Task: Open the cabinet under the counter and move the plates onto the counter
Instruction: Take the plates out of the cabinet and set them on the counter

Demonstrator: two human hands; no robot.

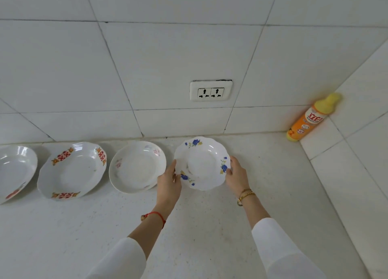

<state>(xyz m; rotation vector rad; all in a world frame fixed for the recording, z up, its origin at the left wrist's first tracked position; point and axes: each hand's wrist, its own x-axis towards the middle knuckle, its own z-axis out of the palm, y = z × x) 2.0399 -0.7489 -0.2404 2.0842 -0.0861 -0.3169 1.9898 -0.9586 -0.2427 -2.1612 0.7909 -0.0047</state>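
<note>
Reaching forward over the white bench (210,226), two white-sleeved arms are ending in hands gripping one plate by opposite edges. The left hand (168,183) is curling its grip round the left rim, thumb lying on top; the right hand (237,177) is pinching the right rim the same way. The blue-flowered plate (202,163) is sitting low over the bench near the wall, scalloped and white; whether it is touching the surface I cannot tell. Lying in a row to its left are a pale pink-flowered plate (137,166), a red-patterned plate (72,170) and another plate (15,171) cut by the frame. Farther back, a wall socket (211,90) and an orange bottle (310,119) in the corner.
</note>
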